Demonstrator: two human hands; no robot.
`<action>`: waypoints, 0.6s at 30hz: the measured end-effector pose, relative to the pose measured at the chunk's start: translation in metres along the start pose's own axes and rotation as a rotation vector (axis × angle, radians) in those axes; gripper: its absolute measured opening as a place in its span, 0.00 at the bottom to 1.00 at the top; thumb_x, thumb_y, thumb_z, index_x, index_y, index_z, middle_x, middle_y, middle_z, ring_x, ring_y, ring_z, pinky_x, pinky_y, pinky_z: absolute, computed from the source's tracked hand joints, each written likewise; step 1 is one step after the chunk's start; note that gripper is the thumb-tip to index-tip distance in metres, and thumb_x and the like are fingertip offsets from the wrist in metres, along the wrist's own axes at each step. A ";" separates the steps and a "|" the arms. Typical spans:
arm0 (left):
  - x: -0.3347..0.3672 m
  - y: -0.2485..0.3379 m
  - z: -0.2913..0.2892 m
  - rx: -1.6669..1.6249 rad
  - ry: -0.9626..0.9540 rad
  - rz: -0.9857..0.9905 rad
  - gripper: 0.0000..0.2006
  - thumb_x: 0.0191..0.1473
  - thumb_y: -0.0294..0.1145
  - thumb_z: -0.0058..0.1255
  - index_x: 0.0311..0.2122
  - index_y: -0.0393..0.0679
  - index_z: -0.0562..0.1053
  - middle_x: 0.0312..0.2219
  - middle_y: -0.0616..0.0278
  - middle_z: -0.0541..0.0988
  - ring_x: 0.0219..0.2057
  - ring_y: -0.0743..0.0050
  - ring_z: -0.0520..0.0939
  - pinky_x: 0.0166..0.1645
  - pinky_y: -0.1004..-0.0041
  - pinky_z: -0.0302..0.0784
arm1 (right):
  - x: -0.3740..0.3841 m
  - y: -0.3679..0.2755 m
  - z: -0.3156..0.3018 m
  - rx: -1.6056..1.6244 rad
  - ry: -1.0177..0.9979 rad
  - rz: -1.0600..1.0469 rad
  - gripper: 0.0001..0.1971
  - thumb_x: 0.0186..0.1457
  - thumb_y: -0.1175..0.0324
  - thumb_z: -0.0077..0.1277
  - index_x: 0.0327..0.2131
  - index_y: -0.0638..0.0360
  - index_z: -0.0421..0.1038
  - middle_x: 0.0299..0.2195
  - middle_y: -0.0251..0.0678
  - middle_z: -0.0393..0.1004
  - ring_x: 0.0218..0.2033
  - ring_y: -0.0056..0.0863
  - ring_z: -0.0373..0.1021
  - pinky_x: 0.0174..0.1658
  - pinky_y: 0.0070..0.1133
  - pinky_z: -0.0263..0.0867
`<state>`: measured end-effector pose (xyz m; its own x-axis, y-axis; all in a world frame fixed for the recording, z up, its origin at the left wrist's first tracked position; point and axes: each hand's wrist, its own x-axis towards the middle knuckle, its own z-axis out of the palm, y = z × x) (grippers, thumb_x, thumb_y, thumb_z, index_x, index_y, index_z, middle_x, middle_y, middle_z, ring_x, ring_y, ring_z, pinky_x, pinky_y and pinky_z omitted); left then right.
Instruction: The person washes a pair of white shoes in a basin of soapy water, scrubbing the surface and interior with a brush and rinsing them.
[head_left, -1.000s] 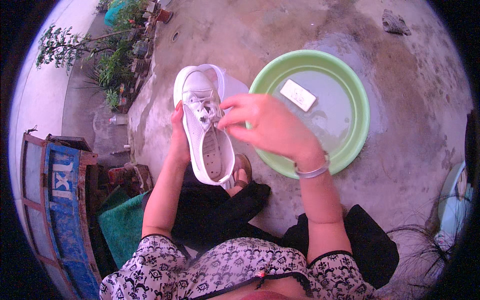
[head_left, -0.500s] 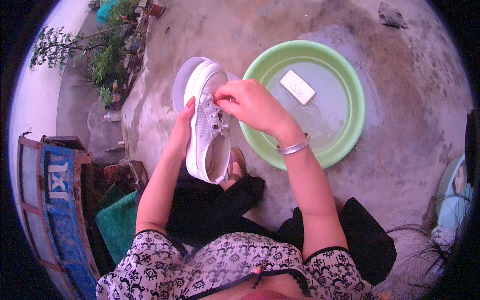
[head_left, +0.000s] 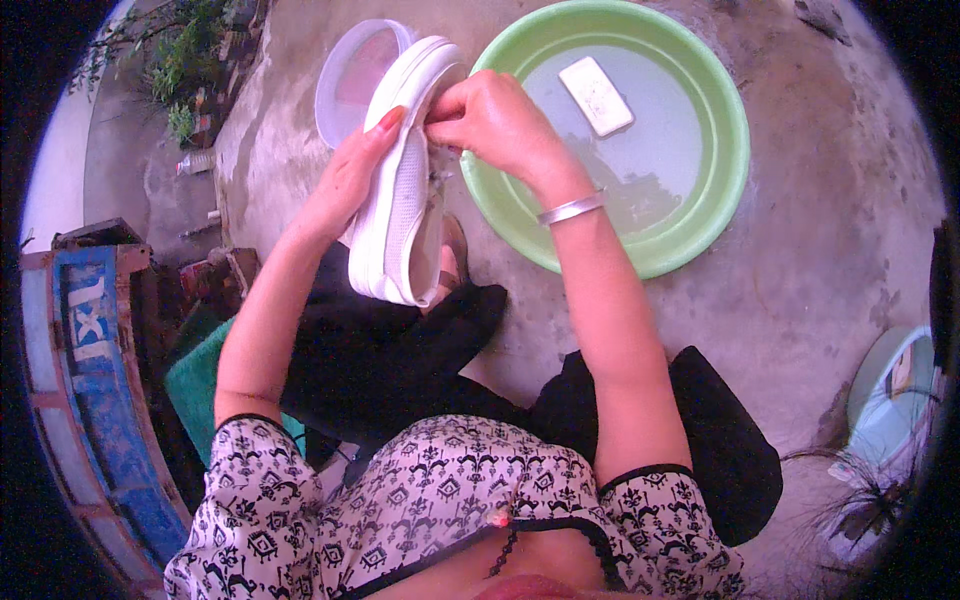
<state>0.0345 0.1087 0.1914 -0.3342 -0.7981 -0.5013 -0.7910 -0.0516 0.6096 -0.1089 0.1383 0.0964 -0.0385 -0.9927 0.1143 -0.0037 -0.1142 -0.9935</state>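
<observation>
A white lace-up sneaker (head_left: 400, 210) is held up in front of me, toe pointing away, its mesh side toward my view. My left hand (head_left: 350, 170) is closed round its sole edge, thumb lying along the side near the toe. From the right, my right hand (head_left: 505, 125) pinches at the front of the lacing with bent fingers; the fingertips are partly hidden behind the shoe's upper. A silver bangle (head_left: 572, 208) circles my right wrist. Just right of this hand stands a green basin (head_left: 735, 150) of water, holding a white rectangular block (head_left: 597, 96).
A pale translucent tub (head_left: 335, 80) stands on the concrete behind the sneaker. Plants (head_left: 190, 70) line the far left; a blue-panelled wooden piece (head_left: 95, 360) and green cloth (head_left: 195, 375) are nearer. At the right edge sits a light-blue basin (head_left: 865, 400). My sandalled foot (head_left: 455, 250) is below the shoe.
The sneaker has rolled so its side and sole edge show more and its opening less. Both hands stay on it. My view has shifted, moving the basin and surroundings up in the picture.
</observation>
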 end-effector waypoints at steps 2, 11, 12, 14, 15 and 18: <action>0.005 -0.002 0.000 -0.026 -0.076 -0.075 0.24 0.52 0.48 0.31 0.45 0.37 0.61 0.34 0.63 0.68 0.34 0.81 0.68 0.38 0.82 0.63 | 0.002 0.006 0.004 -0.053 0.036 0.054 0.09 0.35 0.70 0.50 0.24 0.64 0.72 0.16 0.40 0.70 0.18 0.24 0.68 0.25 0.17 0.63; 0.072 -0.097 -0.041 0.214 -0.800 -0.556 0.42 0.42 0.68 0.21 0.53 0.40 0.48 0.44 0.51 0.64 0.39 0.63 0.71 0.38 0.64 0.69 | -0.013 0.080 -0.005 0.247 0.139 0.328 0.11 0.43 0.65 0.50 0.29 0.61 0.72 0.13 0.24 0.64 0.13 0.11 0.56 0.14 0.12 0.53; 0.072 -0.112 -0.035 0.307 -0.868 -0.736 0.48 0.38 0.72 0.23 0.53 0.36 0.46 0.44 0.46 0.62 0.39 0.60 0.70 0.38 0.63 0.68 | -0.022 0.088 -0.018 0.223 0.149 0.380 0.10 0.44 0.65 0.50 0.29 0.61 0.72 0.13 0.24 0.64 0.12 0.11 0.55 0.14 0.12 0.52; 0.063 -0.154 -0.027 0.377 -0.858 -0.983 0.55 0.31 0.76 0.24 0.53 0.32 0.43 0.45 0.40 0.59 0.40 0.50 0.68 0.39 0.59 0.66 | -0.031 0.097 -0.042 0.184 0.168 0.479 0.10 0.46 0.65 0.48 0.29 0.62 0.72 0.13 0.24 0.64 0.12 0.11 0.55 0.13 0.12 0.52; 0.051 -0.185 -0.027 0.348 -0.776 -1.048 0.56 0.30 0.77 0.24 0.53 0.31 0.43 0.45 0.38 0.59 0.42 0.43 0.67 0.41 0.55 0.64 | -0.034 0.100 -0.045 0.200 0.186 0.484 0.10 0.46 0.66 0.48 0.29 0.62 0.72 0.13 0.24 0.64 0.11 0.11 0.55 0.13 0.11 0.52; 0.027 -0.258 -0.035 0.001 -0.689 -1.295 0.58 0.28 0.78 0.20 0.53 0.31 0.41 0.48 0.34 0.53 0.48 0.39 0.58 0.48 0.52 0.54 | -0.036 0.117 -0.037 0.253 0.224 0.498 0.09 0.46 0.68 0.47 0.29 0.64 0.72 0.14 0.26 0.65 0.11 0.12 0.55 0.13 0.11 0.52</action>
<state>0.2475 0.0799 0.0420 0.4205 0.2428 -0.8742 -0.7227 -0.4929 -0.4846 -0.1453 0.1621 -0.0244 -0.1844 -0.9001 -0.3949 0.3053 0.3294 -0.8934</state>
